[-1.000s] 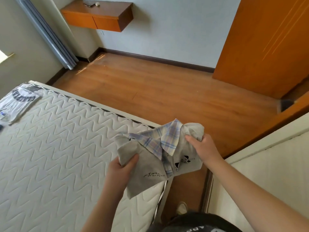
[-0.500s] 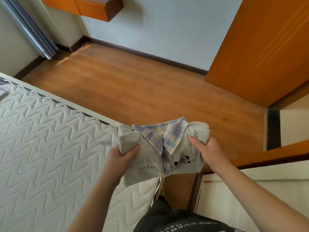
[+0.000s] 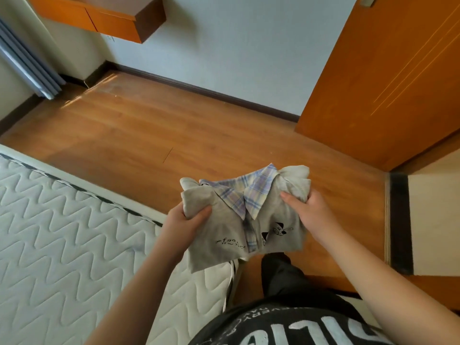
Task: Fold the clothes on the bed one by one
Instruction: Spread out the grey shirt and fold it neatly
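The folded shirt hangs between the left hand and right hand, each pinching a top corner. Soft, light, floppy: grip both layers, or it sags open.

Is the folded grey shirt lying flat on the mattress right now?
No, both hands, left and right, hold the grey shirt up past the mattress corner.

shirt between hands, mattress left
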{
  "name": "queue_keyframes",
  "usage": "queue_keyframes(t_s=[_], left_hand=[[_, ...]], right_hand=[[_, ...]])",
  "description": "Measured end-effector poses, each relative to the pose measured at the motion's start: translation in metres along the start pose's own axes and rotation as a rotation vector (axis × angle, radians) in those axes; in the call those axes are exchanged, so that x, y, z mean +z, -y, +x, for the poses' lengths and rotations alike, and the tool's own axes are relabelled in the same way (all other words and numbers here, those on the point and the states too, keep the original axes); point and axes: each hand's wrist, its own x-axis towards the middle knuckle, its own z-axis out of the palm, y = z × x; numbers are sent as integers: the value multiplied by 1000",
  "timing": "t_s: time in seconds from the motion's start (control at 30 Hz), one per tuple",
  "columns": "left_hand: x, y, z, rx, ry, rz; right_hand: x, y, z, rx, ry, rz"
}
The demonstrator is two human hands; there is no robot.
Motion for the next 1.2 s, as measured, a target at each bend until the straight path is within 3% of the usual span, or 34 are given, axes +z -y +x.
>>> queue_keyframes(t_s=[0.17, 0.33, 0.57, 0.9, 1.2], left_hand=[[34, -23, 52, 2, -59, 44], [86, -59, 100, -41, -227, 26], [100, -102, 146, -50, -364, 23], [87, -119, 182, -138, -564, -190], [16, -98, 219, -166, -663, -356]], right_hand=[[-20, 0, 73, 20, 23, 20], [-43, 19, 160, 15, 114, -65], [-51, 51, 243, 8, 239, 15], [-24, 85, 317, -14, 396, 1], [73, 116, 365, -1, 560, -116]])
